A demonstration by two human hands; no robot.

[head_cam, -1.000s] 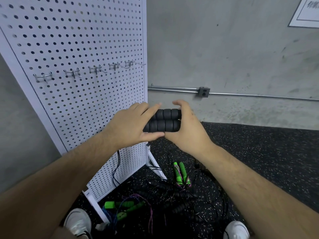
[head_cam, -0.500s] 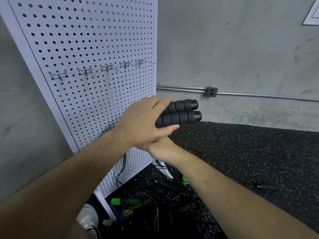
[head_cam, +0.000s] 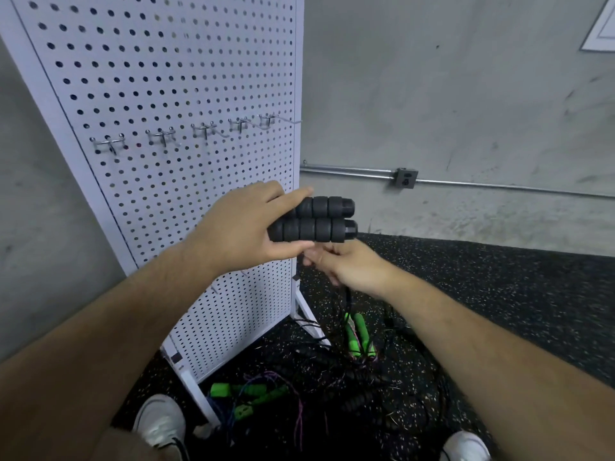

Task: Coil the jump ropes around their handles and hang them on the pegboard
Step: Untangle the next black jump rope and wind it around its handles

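Observation:
My left hand point(head_cam: 244, 229) grips two black ribbed foam handles point(head_cam: 319, 219) side by side, their ends pointing right, in front of the white pegboard point(head_cam: 186, 81). Just below them my right hand point(head_cam: 349, 269) pinches the thin black rope point(head_cam: 347, 296), which hangs down toward the floor. A row of empty metal hooks point(head_cam: 163, 136) runs across the pegboard above my hands. On the floor lie a pair of green handles point(head_cam: 357, 334), more green handles point(head_cam: 248, 395) and a tangle of black ropes point(head_cam: 359, 390).
The pegboard stands on white feet point(head_cam: 307, 314) on speckled black rubber flooring. A concrete wall with a metal conduit point(head_cam: 466, 184) is behind. My white shoes point(head_cam: 159, 422) point(head_cam: 464, 445) are at the bottom edge beside the rope pile.
My right hand has left the handles' right end, dropped below them and taken hold of the rope. My left hand keeps the two handles and has lifted them slightly.

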